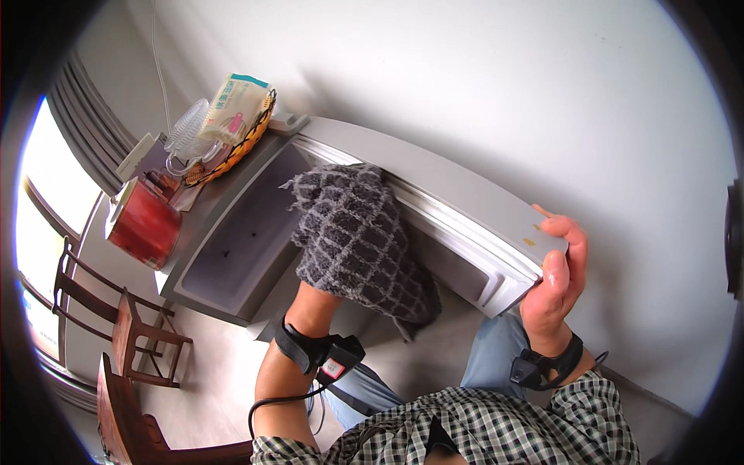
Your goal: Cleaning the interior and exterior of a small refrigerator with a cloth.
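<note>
One dark grey cloth (356, 232), crossed by paler lines, is being held up at the mouth of a grey, fridge-like cabinet (205, 298), between its open compartment (240, 225) and the inner side of its door (465, 174). By this cloth the left hand (318, 297) is being covered almost to the wrist, so whether its fingers are being spread, pressed together or pinched on the fabric cannot be told; nor can contact between cloth and cabinet be made out. At the far right, the door's free corner is being gripped by the right hand (552, 287), its fingers being curled around the edge and its thumb being laid on the top. Black straps with small devices are being worn on both wrists, and a checked shirt (465, 426) and blue trousers (492, 349) are being worn by the person. On the cabinet's top, a red tin (146, 225) is being supported beside a woven basket (246, 153), in which a pale packet (235, 108) is being held at a tilt. Beyond, the window is being partly covered by a grey curtain (91, 116), near a wooden chair (128, 333).
</note>
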A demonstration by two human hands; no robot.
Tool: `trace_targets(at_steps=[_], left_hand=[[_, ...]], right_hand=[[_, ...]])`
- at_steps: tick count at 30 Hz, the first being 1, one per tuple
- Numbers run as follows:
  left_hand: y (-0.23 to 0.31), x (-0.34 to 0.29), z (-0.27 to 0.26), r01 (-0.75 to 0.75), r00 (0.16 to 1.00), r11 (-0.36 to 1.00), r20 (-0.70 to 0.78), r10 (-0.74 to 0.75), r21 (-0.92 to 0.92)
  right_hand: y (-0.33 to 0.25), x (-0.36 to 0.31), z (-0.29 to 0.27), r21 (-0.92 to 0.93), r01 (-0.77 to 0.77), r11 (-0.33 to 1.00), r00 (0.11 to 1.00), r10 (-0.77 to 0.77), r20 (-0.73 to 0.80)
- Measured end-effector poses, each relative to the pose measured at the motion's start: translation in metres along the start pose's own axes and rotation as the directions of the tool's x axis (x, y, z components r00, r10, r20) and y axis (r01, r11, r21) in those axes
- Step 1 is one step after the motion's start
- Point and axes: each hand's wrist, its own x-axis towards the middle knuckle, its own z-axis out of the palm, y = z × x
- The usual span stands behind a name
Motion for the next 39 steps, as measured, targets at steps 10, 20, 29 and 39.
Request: trace_targets(at_steps=[10, 20, 29, 39], left_hand=[[0.055, -0.014, 0.036, -0.217, 0.96, 0.975, 0.191, 0.206, 0.042], [0.042, -0.09, -0.009, 0.345, 0.924, 0.922, 0.238, -0.3, -0.175], [0.056, -0.06, -0.014, 0.345, 0.938, 0.883, 0.084, -0.336, -0.318], [0.094, -0.022, -0.03, 0.128, 0.98, 0.957, 0.114, -0.162, 0.261]], right_hand=[[-0.005, 0.003, 0.003, -0.096, -0.103, 0.99, 0.992, 0.095, -0.082], [0.009, 0.012, -0.006, 0.063, -0.029, 0.998, 0.999, 0.032, -0.041], [0.011, 0.013, -0.006, 0.081, 0.081, 0.993, 0.997, -0.079, -0.027], [0.004, 0.011, -0.003, 0.118, 0.162, 0.98, 0.986, -0.165, 0.021]])
